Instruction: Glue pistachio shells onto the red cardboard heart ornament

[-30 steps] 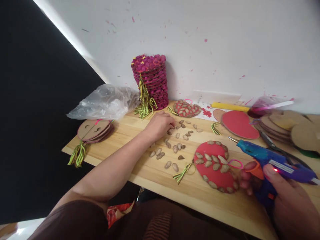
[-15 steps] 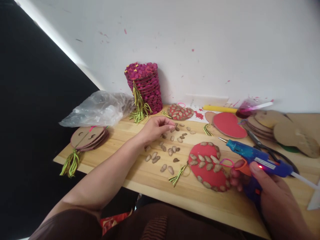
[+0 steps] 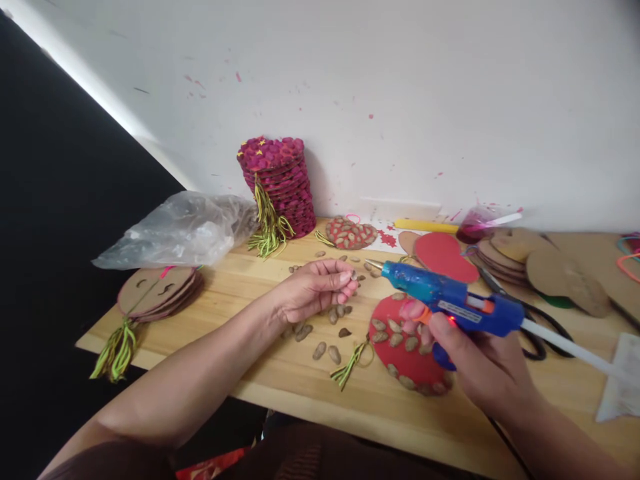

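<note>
I use the red heart (image 3: 397, 357) as my landmark; it lies on the table (image 3: 280, 377) with brown shells (image 3: 396, 340) on its face. Beyond it and to its left, I have the left hand (image 3: 315, 290) pinching one small shell (image 3: 354, 275) at the fingertips, likely to leave its surface exposed. The right hand (image 3: 483, 363) wraps the glue gun (image 3: 450, 303) above the heart's right side, fingers at the orange trigger (image 3: 425, 317); I judge the nozzle (image 3: 375, 264) points left to sit near that shell. Loose shells (image 3: 334, 353) lie left of the heart, presumably for easy picking.
</note>
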A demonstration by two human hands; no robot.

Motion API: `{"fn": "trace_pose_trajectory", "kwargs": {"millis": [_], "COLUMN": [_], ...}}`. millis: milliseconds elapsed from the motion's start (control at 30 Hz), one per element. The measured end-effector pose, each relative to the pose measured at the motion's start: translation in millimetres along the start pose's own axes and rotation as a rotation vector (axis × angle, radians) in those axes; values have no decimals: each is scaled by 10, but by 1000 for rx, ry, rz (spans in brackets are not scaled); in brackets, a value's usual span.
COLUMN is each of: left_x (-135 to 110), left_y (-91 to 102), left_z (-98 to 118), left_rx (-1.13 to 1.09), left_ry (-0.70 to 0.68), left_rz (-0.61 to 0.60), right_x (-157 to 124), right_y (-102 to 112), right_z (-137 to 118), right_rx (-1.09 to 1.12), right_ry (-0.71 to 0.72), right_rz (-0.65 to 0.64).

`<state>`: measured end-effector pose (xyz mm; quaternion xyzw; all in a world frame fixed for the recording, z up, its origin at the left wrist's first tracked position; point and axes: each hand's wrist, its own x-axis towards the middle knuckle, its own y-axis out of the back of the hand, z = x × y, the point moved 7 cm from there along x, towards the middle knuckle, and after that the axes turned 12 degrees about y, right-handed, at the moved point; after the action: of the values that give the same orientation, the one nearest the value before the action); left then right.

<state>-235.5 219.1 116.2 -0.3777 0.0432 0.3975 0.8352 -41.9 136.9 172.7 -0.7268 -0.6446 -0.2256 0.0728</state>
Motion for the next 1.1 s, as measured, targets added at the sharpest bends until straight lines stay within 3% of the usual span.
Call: {"fn": "trace_pose_trajectory", "kwargs": {"millis": [100, 367, 1100], "left_x": [2, 5, -11], "left_y": [-5, -16, -32], "left_z": [5, -21, -18], "left_rx": [4, 18, 33], "left_ry": [-21, -8, -28], "left_rz": [-16, -10, -12], "right_x": [-24, -90, -133], "right_y": [-89, -66, -71], "right_z": [5, 272, 278], "right_rx": [-56, 28, 16], "right_ry": [67, 30, 83], "right_rz": [-42, -163, -174]}}
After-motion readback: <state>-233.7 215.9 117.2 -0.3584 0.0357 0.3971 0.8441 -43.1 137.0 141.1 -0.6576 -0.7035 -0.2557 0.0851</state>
